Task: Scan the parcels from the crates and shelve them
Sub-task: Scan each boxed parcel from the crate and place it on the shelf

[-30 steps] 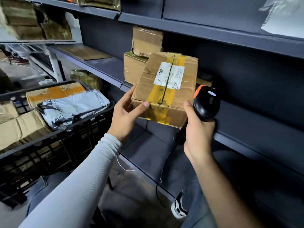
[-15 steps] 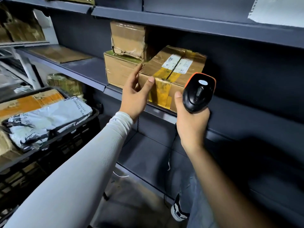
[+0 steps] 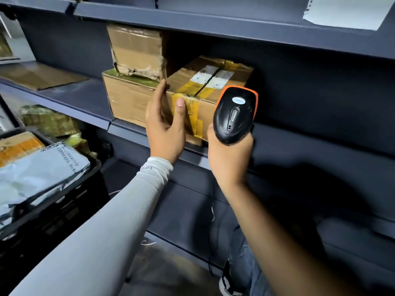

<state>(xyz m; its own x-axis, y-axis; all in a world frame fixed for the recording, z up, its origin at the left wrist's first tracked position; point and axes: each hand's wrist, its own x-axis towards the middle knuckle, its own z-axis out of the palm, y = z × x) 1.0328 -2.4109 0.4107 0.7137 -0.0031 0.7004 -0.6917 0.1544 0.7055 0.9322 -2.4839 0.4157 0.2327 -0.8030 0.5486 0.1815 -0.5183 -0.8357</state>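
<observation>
A cardboard parcel (image 3: 213, 79) with yellow tape and two white labels rests on the dark middle shelf (image 3: 81, 92), against a stack of two boxes. My left hand (image 3: 164, 129) grips its front left corner, thumb on the taped front face and fingers along its left side. My right hand (image 3: 228, 159) holds a black and orange barcode scanner (image 3: 235, 114) upright just in front of the parcel's right part. A black crate (image 3: 64, 197) at the lower left holds a grey poly mailer (image 3: 38, 174) and a box with orange tape (image 3: 19, 146).
A large brown box (image 3: 128, 99) with a smaller dented box (image 3: 136, 48) on top stands left of the parcel. Flat cardboard (image 3: 40, 75) lies further left. A white sheet (image 3: 346, 11) hangs from the upper shelf. The shelf right of the parcel is bare.
The parcel went from held in the air onto the middle shelf and slid further back. My left hand followed it. The scanner hand rose beside it.
</observation>
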